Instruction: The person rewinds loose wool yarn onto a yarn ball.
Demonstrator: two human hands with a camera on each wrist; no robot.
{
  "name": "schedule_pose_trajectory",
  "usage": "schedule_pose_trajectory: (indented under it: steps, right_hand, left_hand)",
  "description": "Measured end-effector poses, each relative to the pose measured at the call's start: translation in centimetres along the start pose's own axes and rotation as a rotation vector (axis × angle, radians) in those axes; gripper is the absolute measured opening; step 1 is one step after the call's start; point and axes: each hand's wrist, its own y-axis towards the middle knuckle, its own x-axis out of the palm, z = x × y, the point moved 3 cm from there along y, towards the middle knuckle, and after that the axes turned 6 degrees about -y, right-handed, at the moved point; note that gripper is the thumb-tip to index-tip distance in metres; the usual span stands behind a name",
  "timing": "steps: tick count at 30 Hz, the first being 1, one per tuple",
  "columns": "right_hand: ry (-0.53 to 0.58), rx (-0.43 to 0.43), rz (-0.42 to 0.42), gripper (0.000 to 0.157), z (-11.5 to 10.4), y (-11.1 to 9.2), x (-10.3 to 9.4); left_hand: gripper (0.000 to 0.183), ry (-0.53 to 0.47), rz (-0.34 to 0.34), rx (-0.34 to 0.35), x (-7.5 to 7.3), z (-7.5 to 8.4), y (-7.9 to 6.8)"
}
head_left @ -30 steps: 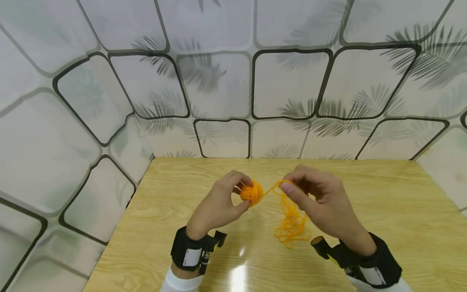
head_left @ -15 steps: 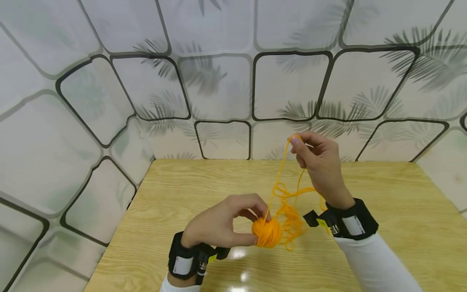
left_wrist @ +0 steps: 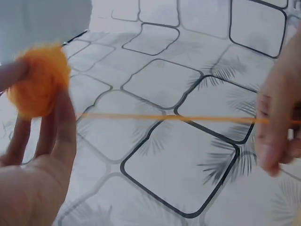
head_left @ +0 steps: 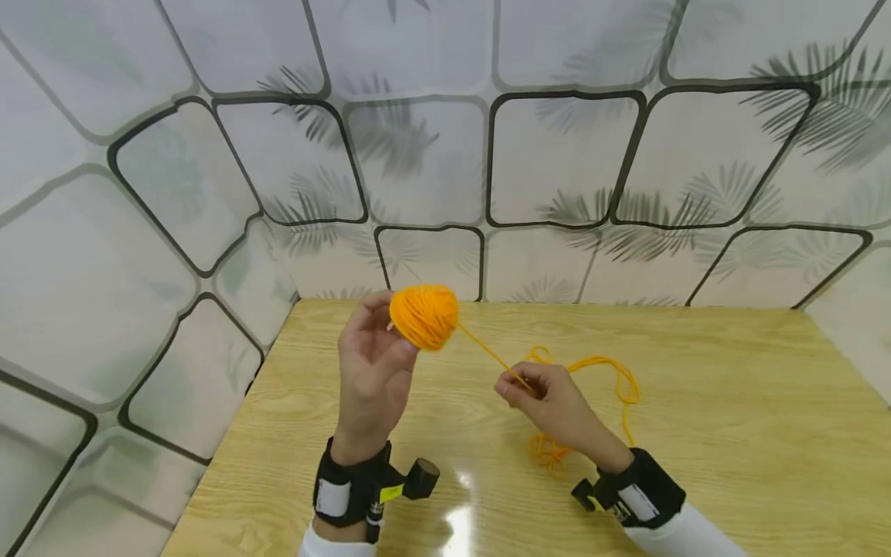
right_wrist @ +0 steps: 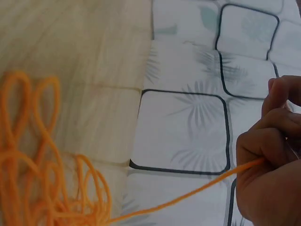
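Observation:
My left hand holds up a ball of orange yarn, gripped between thumb and fingers above the far part of the table. From the ball a taut strand runs across to my right hand, lower and to the right. There the thumb and fingers pinch the strand, with the other fingers curled in, as the right wrist view shows. Another length of yarn leaves the right hand toward a loose tangle of orange yarn on the table. In the head view the right hand partly covers that tangle.
The light wooden table reaches back to a patterned wall. One loose loop of yarn lies to the right of my right hand. Each wrist wears a black strap with a small camera.
The left hand has risen and turned over with the ball, moving up and left. My right hand went up with the strand, then came down in front of the ball's right side.

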Motion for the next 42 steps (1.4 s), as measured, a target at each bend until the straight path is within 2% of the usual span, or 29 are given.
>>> schedule_pose_trajectory:
  steps: [2,4,6,7,10,13,15,18,22,25,29,32,34,36,39,42]
  right_hand:
    - [-0.026,-0.068,-0.025,0.006,-0.9,-1.2,0.9]
    - [-0.071,-0.158,-0.009,0.008,-2.2,-2.3,1.3]
    - [-0.121,-0.259,0.043,0.016,-3.9,-3.1,1.3]
    - [-0.144,-0.315,0.081,0.020,-4.9,-3.4,1.1]
    - [-0.200,-0.483,0.228,0.027,-8.3,-3.7,0.0]
    - [-0.206,-0.617,0.384,0.024,-11.2,-3.4,-1.6]
    - [-0.184,-0.671,0.465,0.017,-12.7,-3.0,-2.6]
    - [-0.154,-0.700,0.560,0.008,-14.2,-2.4,-3.9]
    - [-0.142,-0.652,0.652,0.006,-15.0,-1.6,-5.2]
    - [-0.014,-0.602,0.662,0.009,-14.7,-0.8,-5.9]
    - [0.208,-0.512,0.668,0.010,-12.8,0.6,-7.0]
    - [0.315,-0.408,0.686,0.011,-10.7,2.0,-7.8]
    - [0.366,-0.331,0.686,0.016,-9.0,2.9,-8.1]
    - [0.375,-0.245,0.682,0.021,-7.1,3.6,-8.1]
    - [0.339,-0.080,0.681,0.028,-3.9,4.1,-7.6]
    - [0.281,0.090,0.647,0.034,-1.0,3.9,-6.5]
  left_hand:
    - [0.036,0.095,0.137,-0.003,-0.6,-0.3,0.1]
    - [0.036,0.240,0.229,-0.008,-1.1,-0.7,0.1]
    - [0.037,0.417,0.266,-0.018,-1.5,-1.4,0.1]
    - [0.037,0.512,0.261,-0.025,-1.7,-1.7,0.0]
    - [0.035,0.783,0.176,-0.080,-1.9,-2.8,-0.4]
    - [0.034,0.969,0.007,-0.188,-1.6,-3.9,-0.9]
    - [0.033,1.011,-0.128,-0.265,-1.2,-4.5,-1.3]
    - [0.032,0.990,-0.322,-0.348,-0.3,-5.1,-1.8]
    - [0.031,0.948,-0.525,-0.402,1.1,-5.6,-2.4]
    - [0.031,0.973,-0.633,-0.411,2.0,-5.9,-2.8]
    - [0.032,1.012,-0.728,-0.416,2.9,-6.1,-3.3]
    - [0.032,1.005,-0.793,-0.427,3.7,-5.9,-3.6]
    - [0.031,0.967,-0.834,-0.427,4.2,-5.6,-3.7]
    - [0.030,0.915,-0.859,-0.420,4.7,-5.2,-3.7]
    - [0.030,0.826,-0.851,-0.375,5.3,-4.2,-3.5]
    - [0.031,0.702,-0.769,-0.349,5.6,-3.1,-3.1]
